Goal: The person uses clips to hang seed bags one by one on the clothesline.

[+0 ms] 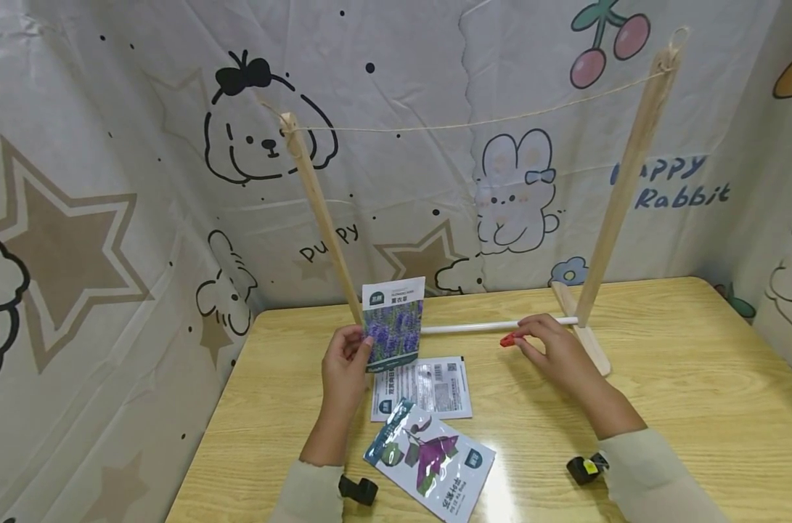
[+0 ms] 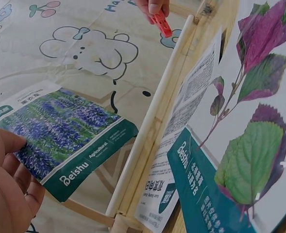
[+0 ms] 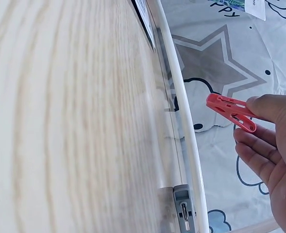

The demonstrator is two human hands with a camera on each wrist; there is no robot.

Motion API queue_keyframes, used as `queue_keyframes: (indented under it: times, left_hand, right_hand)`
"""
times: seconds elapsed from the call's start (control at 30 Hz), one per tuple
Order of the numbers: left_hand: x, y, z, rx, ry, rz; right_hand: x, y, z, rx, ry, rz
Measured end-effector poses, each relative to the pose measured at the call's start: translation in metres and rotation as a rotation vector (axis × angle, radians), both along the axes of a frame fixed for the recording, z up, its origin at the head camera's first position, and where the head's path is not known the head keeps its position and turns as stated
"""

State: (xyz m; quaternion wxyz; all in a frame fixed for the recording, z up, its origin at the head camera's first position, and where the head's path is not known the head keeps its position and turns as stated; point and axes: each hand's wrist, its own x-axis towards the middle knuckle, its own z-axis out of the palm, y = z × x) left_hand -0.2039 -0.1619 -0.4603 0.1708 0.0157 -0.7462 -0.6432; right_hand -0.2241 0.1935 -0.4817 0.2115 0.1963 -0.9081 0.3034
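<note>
In the head view my left hand (image 1: 345, 367) pinches a seed packet (image 1: 393, 323) with purple lavender-like flowers by its left edge, holding it raised off the table. The left wrist view shows the same packet (image 2: 67, 138) tilted, thumb on its front. My right hand (image 1: 552, 352) pinches a red clothespin (image 1: 507, 340) near the white rod, at the right. In the right wrist view that clothespin (image 3: 231, 111) sits between thumb and fingers. Two more packets lie on the table: one text side up (image 1: 428, 388), and one with a purple-green leaf picture (image 1: 431, 461) nearer the front, overlapping it.
A wooden stand has a left post (image 1: 320, 211), a right post (image 1: 624, 196) and a white rod (image 1: 470, 328) low between them. A thin string (image 1: 435, 128) spans the post tops. Behind the wooden table (image 1: 265, 421) hangs a printed cloth (image 1: 409, 65).
</note>
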Motion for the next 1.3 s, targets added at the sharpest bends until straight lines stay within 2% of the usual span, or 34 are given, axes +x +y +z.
queue_keyframes:
  times: [0.5, 0.73, 1.3]
  left_hand:
    - [0.001, 0.002, 0.001, 0.027, 0.010, 0.000]
    - [0.002, 0.002, 0.006, 0.039, -0.015, 0.017]
    - [0.005, 0.003, 0.014, 0.070, 0.013, 0.014]
  right_hand:
    - [0.001, -0.003, 0.003, -0.027, 0.075, 0.011]
    - [0.002, -0.006, 0.006, -0.040, 0.103, 0.013]
    - [0.004, -0.008, 0.009, -0.044, 0.145, 0.028]
